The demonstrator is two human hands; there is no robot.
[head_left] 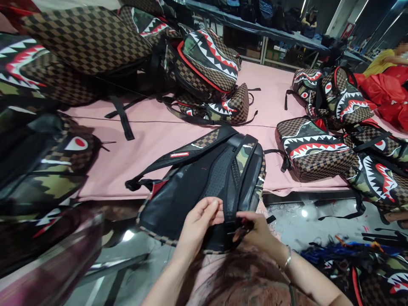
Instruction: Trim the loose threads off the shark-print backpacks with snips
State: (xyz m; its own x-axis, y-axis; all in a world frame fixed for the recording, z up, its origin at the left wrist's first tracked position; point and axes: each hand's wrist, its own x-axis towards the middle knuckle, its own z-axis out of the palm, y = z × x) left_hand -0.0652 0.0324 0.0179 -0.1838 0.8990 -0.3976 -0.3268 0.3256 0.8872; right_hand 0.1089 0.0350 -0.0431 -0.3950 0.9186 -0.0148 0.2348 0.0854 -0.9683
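Observation:
A backpack point(188, 191) lies back side up across the pink table's near edge, its lower end toward me. The back is black, with checkered and camouflage trim. One shoulder strap point(180, 157) with a red label stretches to the left; the other strap point(240, 178) runs down toward my hands. My left hand point(202, 219) is closed in a pinch beside that strap's lower end; what lies between its fingertips is too small to tell. Just right of the strap, my right hand point(255, 229) is closed around a small dark tool point(244, 229), its shape partly hidden by the fingers.
More shark-mouth backpacks are heaped on the pink table point(267, 93), with piles at left point(95, 42) and right point(318, 148). Red fabric point(387, 97) lies at far right, near a person in a yellow top point(381, 61). Below right are blue strands point(338, 250) and further bags.

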